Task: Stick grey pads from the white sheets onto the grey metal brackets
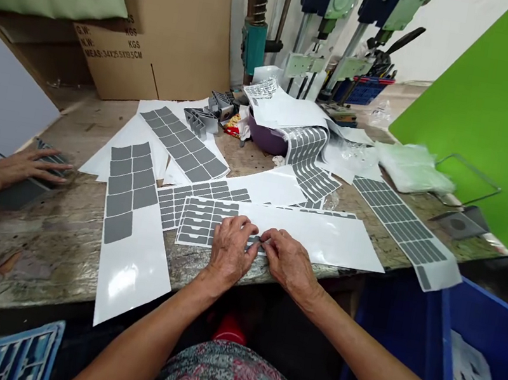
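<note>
Grey label strips lie in comb-like rows on a glossy white backing sheet, directly before us near the front edge of a worn wooden workbench. From our head-worn view, our left hand and right hand curl inward, and their fingertips meet over the strips near the middle of the sheet. They seem to pinch one strip, but our fingers hide the grip, so we cannot be sure.

Other sheets of grey squares and strips overlap around it. One sheet hangs over the bench's front edge, and another ends just above a blue plastic crate on the right. At far left, a co-worker's hand rests spread on a grey object.

We judge the slick backing to be the main risk: nothing appears to hold it down, so a tug on one strip could drag the whole sheet. An uneven pinch could crease a strip or stick it to its neighbour, and a nudge could send the overhanging sheet sliding off the bench.
</note>
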Tool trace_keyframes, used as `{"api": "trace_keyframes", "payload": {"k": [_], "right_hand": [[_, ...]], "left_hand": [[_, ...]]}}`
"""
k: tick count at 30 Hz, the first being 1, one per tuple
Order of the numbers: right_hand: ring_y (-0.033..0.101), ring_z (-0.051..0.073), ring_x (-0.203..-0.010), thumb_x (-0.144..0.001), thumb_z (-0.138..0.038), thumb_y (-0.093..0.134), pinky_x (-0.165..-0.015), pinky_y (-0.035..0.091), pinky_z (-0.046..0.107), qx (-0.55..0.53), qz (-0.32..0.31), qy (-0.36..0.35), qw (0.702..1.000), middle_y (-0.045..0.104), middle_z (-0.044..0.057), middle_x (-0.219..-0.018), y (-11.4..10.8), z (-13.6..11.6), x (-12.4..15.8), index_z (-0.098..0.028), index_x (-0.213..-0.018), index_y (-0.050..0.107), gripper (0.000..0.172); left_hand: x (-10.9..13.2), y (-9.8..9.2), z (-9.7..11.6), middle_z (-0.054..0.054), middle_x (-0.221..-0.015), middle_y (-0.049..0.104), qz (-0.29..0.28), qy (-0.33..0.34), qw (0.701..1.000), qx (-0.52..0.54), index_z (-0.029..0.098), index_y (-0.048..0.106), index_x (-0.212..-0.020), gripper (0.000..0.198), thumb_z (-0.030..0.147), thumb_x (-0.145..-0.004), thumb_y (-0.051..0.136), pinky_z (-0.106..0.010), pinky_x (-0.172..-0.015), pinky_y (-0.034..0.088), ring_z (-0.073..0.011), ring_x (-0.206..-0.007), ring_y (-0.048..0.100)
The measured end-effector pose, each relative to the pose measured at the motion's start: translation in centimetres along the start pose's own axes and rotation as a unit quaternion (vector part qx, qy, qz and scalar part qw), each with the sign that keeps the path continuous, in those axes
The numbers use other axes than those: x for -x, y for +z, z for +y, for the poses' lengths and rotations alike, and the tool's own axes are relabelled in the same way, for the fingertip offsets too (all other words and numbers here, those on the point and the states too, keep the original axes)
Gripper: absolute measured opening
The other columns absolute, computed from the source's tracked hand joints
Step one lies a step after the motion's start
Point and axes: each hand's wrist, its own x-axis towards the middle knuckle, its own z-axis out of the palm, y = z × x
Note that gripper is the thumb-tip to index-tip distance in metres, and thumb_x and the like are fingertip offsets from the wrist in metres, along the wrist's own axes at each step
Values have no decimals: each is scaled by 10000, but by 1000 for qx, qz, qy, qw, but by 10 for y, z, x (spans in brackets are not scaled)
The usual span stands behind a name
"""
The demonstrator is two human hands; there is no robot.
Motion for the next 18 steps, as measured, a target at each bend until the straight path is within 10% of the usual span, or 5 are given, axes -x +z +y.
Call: {"api": "trace_keyframes", "payload": {"k": [18], "right_hand": [[597,190,-726,-910,-123,470,-691,429,284,-8,-49,-66,997,611,46,-815,-7,2,-19,-195,-839,553,131]], "left_hand": [[2,-2,2,-28,-1117,614,6,-11,1000,-12,245,602,-1029,213,247,-825,661,-403,-870,415,-248,-1033,509]]}}
